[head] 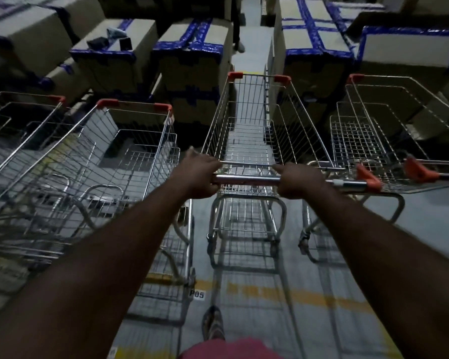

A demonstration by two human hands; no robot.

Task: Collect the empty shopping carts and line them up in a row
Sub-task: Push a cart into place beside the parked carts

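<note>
Fingers (pixel 205 161) of the left hand (pixel 195 177) are wrapped round the metal handle bar (pixel 246 180) of the middle shopping cart (pixel 246 141), and the right hand (pixel 300 181) is clenched on the same bar, the two hands apart with bare bar showing between them. Both arms are stretched out straight. This cart stands on the grey floor (pixel 347 268), its empty wire basket pointing into a narrow aisle between stacked cardboard boxes (pixel 192 63) bound with blue tape. Just beside it on the left stands a second empty cart (pixel 109 156) with orange corner caps, and a further cart (pixel 18 120) is partly visible at the far left edge. On the right a fourth empty cart (pixel 389 125) stands close by, its orange-capped handle (pixel 368 181) near the right hand. All carts face the boxes, roughly side by side. A yellow floor line (pixel 296 294) crosses behind the carts, and a small label reading P05 (pixel 197 294) sits on the floor. One sandalled foot (pixel 213 323) shows at bottom centre.
</note>
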